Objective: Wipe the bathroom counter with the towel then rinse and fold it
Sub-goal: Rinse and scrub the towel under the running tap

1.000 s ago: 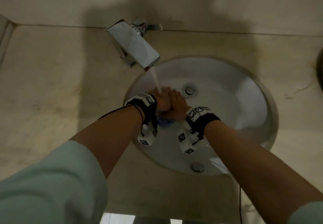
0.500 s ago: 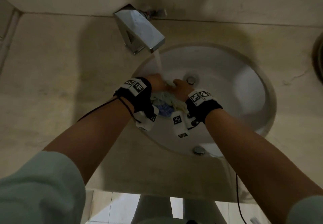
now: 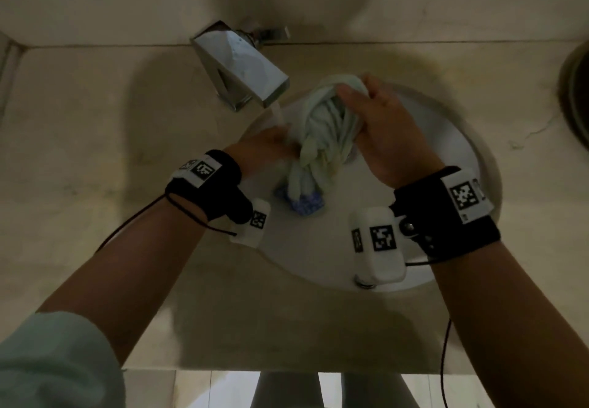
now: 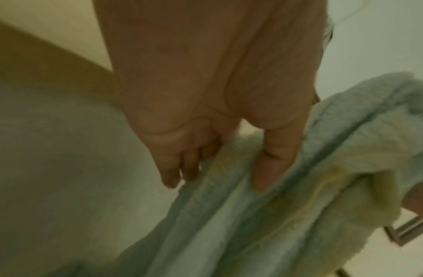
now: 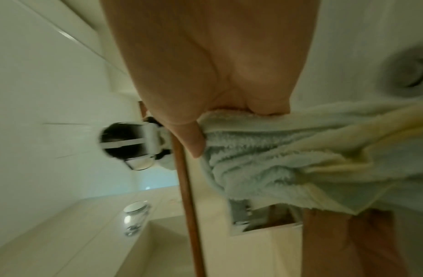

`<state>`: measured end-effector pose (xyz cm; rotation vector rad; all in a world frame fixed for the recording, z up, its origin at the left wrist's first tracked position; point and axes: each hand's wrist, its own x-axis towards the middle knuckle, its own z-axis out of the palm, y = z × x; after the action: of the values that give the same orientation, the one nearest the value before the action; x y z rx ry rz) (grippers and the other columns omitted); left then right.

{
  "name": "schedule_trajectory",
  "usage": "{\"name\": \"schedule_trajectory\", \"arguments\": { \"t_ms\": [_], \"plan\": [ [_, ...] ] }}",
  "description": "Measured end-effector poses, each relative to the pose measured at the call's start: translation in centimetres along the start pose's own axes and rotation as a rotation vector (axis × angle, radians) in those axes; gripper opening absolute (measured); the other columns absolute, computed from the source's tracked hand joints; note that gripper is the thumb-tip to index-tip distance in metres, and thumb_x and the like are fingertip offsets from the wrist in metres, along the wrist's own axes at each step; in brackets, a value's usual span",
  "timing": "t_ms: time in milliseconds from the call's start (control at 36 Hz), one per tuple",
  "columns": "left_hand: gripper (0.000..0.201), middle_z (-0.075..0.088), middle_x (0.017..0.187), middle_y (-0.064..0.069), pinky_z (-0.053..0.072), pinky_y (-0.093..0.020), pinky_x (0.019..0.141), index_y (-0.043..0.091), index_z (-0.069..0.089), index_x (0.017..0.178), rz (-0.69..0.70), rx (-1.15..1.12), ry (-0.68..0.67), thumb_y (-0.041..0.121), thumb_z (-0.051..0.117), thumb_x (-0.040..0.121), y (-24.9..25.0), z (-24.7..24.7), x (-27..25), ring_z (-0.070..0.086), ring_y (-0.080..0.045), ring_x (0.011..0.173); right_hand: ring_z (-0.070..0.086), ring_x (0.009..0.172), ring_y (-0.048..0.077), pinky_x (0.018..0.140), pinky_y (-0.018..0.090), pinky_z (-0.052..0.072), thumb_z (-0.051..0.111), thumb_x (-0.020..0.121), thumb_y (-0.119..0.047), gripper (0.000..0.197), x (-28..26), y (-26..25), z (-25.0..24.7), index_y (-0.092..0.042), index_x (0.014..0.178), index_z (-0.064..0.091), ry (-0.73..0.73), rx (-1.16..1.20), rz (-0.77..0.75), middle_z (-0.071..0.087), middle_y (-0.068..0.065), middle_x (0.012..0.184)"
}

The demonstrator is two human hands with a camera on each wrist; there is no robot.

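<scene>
Rinsing: right hand (image 3: 382, 133) fingers pinch the bunched towel (image 3: 322, 140) above the sink (image 3: 462, 165), left hand (image 3: 264, 146) fingers curled gripping it beside the tap (image 3: 242, 66) stream.

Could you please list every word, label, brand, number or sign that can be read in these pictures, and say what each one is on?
No readable words, brands or numbers appear in any view.
The left wristband and right wristband carry black-and-white square code markers, patterns only, with no letters or digits.
The faucet, towel and sink show no label.
</scene>
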<state>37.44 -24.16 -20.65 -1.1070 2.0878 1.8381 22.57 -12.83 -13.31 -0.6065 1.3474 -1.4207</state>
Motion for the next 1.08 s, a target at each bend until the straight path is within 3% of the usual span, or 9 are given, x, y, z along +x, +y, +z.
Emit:
{"name": "schedule_trajectory", "arguments": {
  "t_ms": [56, 194, 444, 583, 639, 722, 806, 972, 1083],
  "plan": [
    [0.03, 0.058, 0.12, 0.015, 0.044, -0.017, 0.095, 0.03, 0.052, 0.124, 0.033, -0.052, -0.032, 0.025, 0.055, 0.095, 0.7, 0.1, -0.4, 0.056, 0.006, 0.105, 0.057, 0.081, 0.015, 0.07, 0.029, 0.051, 0.051, 0.097, -0.018, 0.012, -0.4, -0.5, 0.2, -0.014, 0.086, 0.048, 0.029, -0.018, -0.071, 0.054, 0.007, 0.088],
    [0.026, 0.065, 0.118, 0.012, 0.048, -0.024, 0.094, 0.028, 0.058, 0.12, 0.102, -0.185, 0.024, 0.025, 0.054, 0.094, 1.5, -0.3, -1.6, 0.06, -0.005, 0.11, 0.058, 0.085, 0.014, 0.074, 0.028, 0.05, 0.052, 0.093, -0.021, 0.006, -1.0, -1.3, -0.1, -0.016, 0.09, 0.05, 0.097, 0.067, -0.188, 0.057, 0.004, 0.091],
    [0.035, 0.059, 0.127, -0.005, 0.05, -0.025, 0.093, 0.003, 0.05, 0.13, 0.261, -0.339, 0.245, 0.008, 0.053, 0.095, 1.4, -0.6, -3.3, 0.06, -0.014, 0.114, 0.064, 0.092, 0.015, 0.077, 0.025, 0.051, 0.054, 0.092, 0.003, 0.019, -1.7, -1.6, -1.2, -0.009, 0.104, 0.045, 0.052, 0.018, -0.318, 0.063, 0.007, 0.099],
    [0.081, 0.038, 0.139, -0.013, 0.047, -0.031, 0.098, 0.009, 0.027, 0.141, 0.165, -0.171, 0.441, 0.023, 0.074, 0.077, 1.7, 0.0, -2.4, 0.048, -0.024, 0.12, 0.067, 0.086, 0.013, 0.074, 0.026, 0.053, 0.055, 0.094, -0.003, 0.016, -2.0, -1.3, 0.1, -0.012, 0.097, 0.042, -0.018, -0.077, -0.287, 0.07, -0.001, 0.089],
    [0.086, 0.037, 0.14, -0.004, 0.046, -0.026, 0.098, 0.016, 0.02, 0.141, 0.189, -0.209, 0.356, 0.02, 0.077, 0.077, 2.0, 0.3, -2.7, 0.047, -0.017, 0.119, 0.067, 0.085, 0.017, 0.074, 0.032, 0.055, 0.056, 0.093, -0.009, 0.014, -2.0, -1.1, 0.7, -0.013, 0.094, 0.042, -0.034, -0.139, -0.286, 0.068, 0.005, 0.088],
    [0.094, 0.036, 0.147, 0.001, 0.036, -0.037, 0.111, 0.031, 0.022, 0.14, 0.239, -0.116, 0.122, 0.04, 0.078, 0.064, 1.9, 1.0, -3.1, 0.041, -0.013, 0.132, 0.064, 0.084, 0.021, 0.076, 0.037, 0.055, 0.057, 0.089, -0.016, 0.013, -2.0, -0.9, 1.5, -0.015, 0.09, 0.045, -0.019, -0.182, -0.279, 0.061, 0.01, 0.088],
    [0.11, 0.038, 0.149, 0.004, 0.033, -0.036, 0.113, 0.019, 0.023, 0.149, 0.164, -0.071, -0.036, 0.046, 0.078, 0.057, 1.6, 1.9, -2.9, 0.04, -0.009, 0.134, 0.062, 0.088, 0.022, 0.079, 0.041, 0.054, 0.058, 0.088, -0.019, 0.012, -1.8, -1.0, 2.0, -0.018, 0.091, 0.046, -0.025, -0.188, -0.307, 0.059, 0.007, 0.091],
    [0.076, 0.054, 0.134, 0.002, 0.045, -0.018, 0.098, 0.01, 0.043, 0.137, 0.276, -0.2, 0.188, 0.021, 0.081, 0.072, 3.3, 3.2, -2.4, 0.054, -0.003, 0.116, 0.055, 0.097, 0.045, 0.086, 0.056, 0.049, 0.056, 0.089, -0.017, 0.012, -1.0, -1.7, 2.1, -0.013, 0.093, 0.045, -0.061, -0.145, -0.366, 0.052, 0.029, 0.101],
    [0.049, 0.062, 0.125, -0.001, 0.049, -0.035, 0.099, 0.015, 0.052, 0.129, 0.277, -0.377, 0.234, 0.012, 0.07, 0.084, 3.3, 2.4, -1.9, 0.06, -0.012, 0.113, 0.054, 0.095, 0.038, 0.085, 0.058, 0.048, 0.061, 0.085, -0.019, 0.02, -0.2, -1.8, 1.6, -0.011, 0.091, 0.045, -0.027, -0.079, -0.329, 0.05, 0.022, 0.101]
  ]
}}
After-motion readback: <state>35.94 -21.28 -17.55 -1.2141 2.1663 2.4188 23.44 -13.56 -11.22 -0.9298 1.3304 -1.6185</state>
